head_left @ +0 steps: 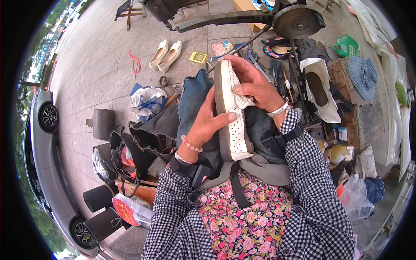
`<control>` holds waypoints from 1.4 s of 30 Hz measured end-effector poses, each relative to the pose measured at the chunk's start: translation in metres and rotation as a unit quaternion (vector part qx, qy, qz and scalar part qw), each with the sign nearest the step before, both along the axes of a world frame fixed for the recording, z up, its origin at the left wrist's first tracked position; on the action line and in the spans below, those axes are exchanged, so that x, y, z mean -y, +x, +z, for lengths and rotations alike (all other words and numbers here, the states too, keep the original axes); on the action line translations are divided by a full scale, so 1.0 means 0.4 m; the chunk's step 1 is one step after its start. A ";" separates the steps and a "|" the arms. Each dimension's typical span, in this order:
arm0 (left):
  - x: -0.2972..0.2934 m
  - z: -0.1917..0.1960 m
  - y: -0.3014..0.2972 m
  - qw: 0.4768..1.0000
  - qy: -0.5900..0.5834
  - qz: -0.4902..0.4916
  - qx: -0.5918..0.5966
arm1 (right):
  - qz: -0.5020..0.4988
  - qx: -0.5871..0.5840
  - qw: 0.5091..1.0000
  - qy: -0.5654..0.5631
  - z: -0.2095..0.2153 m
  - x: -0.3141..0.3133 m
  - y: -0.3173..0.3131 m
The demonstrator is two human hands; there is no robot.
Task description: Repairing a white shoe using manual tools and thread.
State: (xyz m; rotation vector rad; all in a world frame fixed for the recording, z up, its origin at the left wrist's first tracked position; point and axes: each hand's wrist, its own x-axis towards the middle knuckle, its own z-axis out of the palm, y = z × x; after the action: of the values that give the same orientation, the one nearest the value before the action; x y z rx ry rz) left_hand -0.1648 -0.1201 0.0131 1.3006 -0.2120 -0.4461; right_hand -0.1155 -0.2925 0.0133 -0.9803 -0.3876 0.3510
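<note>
A white shoe (236,138) with a perforated upper, a bow and a brownish sole is held on its side above my lap. My left hand (206,121) grips it along the sole, thumb pressed on the perforated upper. Around the toe end, my right hand (255,86) is closed, its thumb by the bow. The fingers behind the shoe are partly hidden. Beneath it, dark cloth (255,125) covers my knees, with a blue denim piece (193,93) to the left.
A cast-metal machine with a round wheel (299,21) stands ahead. Cream shoes (165,56) sit on the paving at far left. Tools (260,65) lie beyond my right hand. Bags (125,156) crowd the left; a checked hat (363,73) rests on the right. A silver car (47,173) is parked at far left.
</note>
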 end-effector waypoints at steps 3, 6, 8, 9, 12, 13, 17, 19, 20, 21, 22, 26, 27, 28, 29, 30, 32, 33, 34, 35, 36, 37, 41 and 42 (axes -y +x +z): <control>-0.005 -0.009 0.002 1.000 -0.010 -0.007 0.011 | -0.002 -0.002 1.000 0.009 0.000 0.002 0.001; -0.010 -0.015 0.002 0.999 -0.047 -0.015 -0.010 | 0.000 -0.005 1.000 0.021 0.001 0.004 -0.001; -0.009 -0.014 0.001 0.997 -0.068 -0.013 -0.028 | 0.001 -0.015 1.000 0.023 0.003 0.005 -0.004; -0.009 -0.016 0.003 0.997 -0.069 -0.015 -0.027 | -0.001 -0.014 1.000 0.023 0.000 0.007 -0.003; -0.013 -0.014 0.002 0.997 -0.067 -0.019 -0.018 | 0.014 -0.011 0.999 0.040 -0.005 0.004 -0.002; -0.014 -0.009 -0.001 0.997 -0.069 -0.015 -0.018 | 0.019 -0.013 0.999 0.044 -0.002 0.002 -0.004; -0.009 -0.011 -0.001 0.997 -0.076 -0.013 -0.025 | 0.023 -0.022 0.998 0.056 -0.009 0.008 -0.003; -0.009 -0.013 0.000 0.997 -0.074 -0.013 -0.021 | 0.024 -0.020 0.998 0.060 -0.010 0.008 -0.003; -0.010 -0.013 0.000 0.997 -0.072 -0.012 -0.018 | 0.025 -0.018 0.998 0.063 -0.011 0.007 -0.003; -0.009 -0.012 0.000 0.997 -0.072 -0.011 -0.018 | 0.025 -0.017 0.998 0.064 -0.010 0.007 -0.003; -0.008 -0.010 -0.001 0.997 -0.073 -0.011 -0.016 | 0.026 -0.015 0.997 0.065 -0.010 0.006 -0.003; -0.008 -0.008 -0.001 0.997 -0.069 -0.010 -0.014 | 0.026 -0.014 0.997 0.066 -0.011 0.006 -0.003; -0.008 -0.009 0.000 0.997 -0.069 -0.010 -0.014 | 0.025 -0.014 0.997 0.066 -0.010 0.006 -0.003; -0.008 -0.010 0.001 0.997 -0.069 -0.011 -0.012 | 0.024 -0.013 0.997 0.065 -0.010 0.006 -0.003; -0.009 -0.010 0.001 0.998 -0.068 -0.012 -0.010 | 0.023 -0.011 0.998 0.065 -0.009 0.006 -0.003; -0.010 -0.013 0.001 0.998 -0.068 -0.012 -0.010 | 0.023 -0.011 0.998 0.065 -0.009 0.005 -0.004; -0.011 -0.022 0.001 0.998 -0.065 0.008 0.009 | 0.024 -0.012 0.997 0.069 -0.009 0.005 -0.004; -0.011 -0.020 0.000 0.998 -0.065 0.008 0.009 | 0.024 -0.012 0.997 0.069 -0.010 0.006 -0.003; -0.010 -0.016 -0.001 0.998 -0.067 -0.002 0.000 | 0.025 -0.012 0.997 0.069 -0.012 0.006 -0.002; -0.011 -0.013 -0.001 0.998 -0.068 -0.012 -0.009 | 0.026 -0.011 0.997 0.069 -0.014 0.006 -0.001; -0.011 -0.011 -0.001 0.998 -0.068 -0.012 -0.009 | 0.026 -0.011 0.997 0.069 -0.014 0.006 -0.001; -0.010 -0.010 -0.001 0.998 -0.066 -0.012 -0.009 | 0.027 -0.012 0.997 0.070 -0.013 0.007 -0.002; -0.010 -0.009 -0.001 0.998 -0.063 -0.011 -0.008 | 0.028 -0.016 0.997 0.072 -0.013 0.006 -0.002; -0.010 -0.010 -0.001 0.998 -0.063 -0.011 -0.008 | 0.028 -0.016 0.997 0.072 -0.014 0.007 -0.001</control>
State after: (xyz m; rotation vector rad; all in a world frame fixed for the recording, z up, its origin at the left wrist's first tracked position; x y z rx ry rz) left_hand -0.1652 -0.1159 0.0092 1.1710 -0.2378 -0.4543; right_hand -0.1160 -0.2952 0.0077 -0.8242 -0.4063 0.3842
